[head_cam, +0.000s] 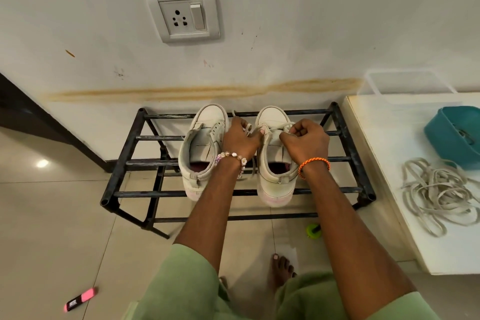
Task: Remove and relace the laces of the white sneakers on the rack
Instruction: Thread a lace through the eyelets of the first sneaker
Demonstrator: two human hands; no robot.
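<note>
Two white sneakers stand side by side on a black metal rack (124, 149), toes toward the wall. The left sneaker (202, 148) has no lace in its eyelets. Over the right sneaker (275, 163), my left hand (240, 139) pinches one end of a white lace (248, 128), and my right hand (305, 141) grips the other end near the front eyelets. A strand of that lace hangs down between the two shoes. A loose pile of white laces (439, 195) lies on the white table to the right.
The white table (389, 189) stands right of the rack and carries a teal basket (454, 135) and a clear lid (405, 83). On the tiled floor lie a pink highlighter (81, 299) and a green object (313, 230). A wall socket (183, 17) is above the rack.
</note>
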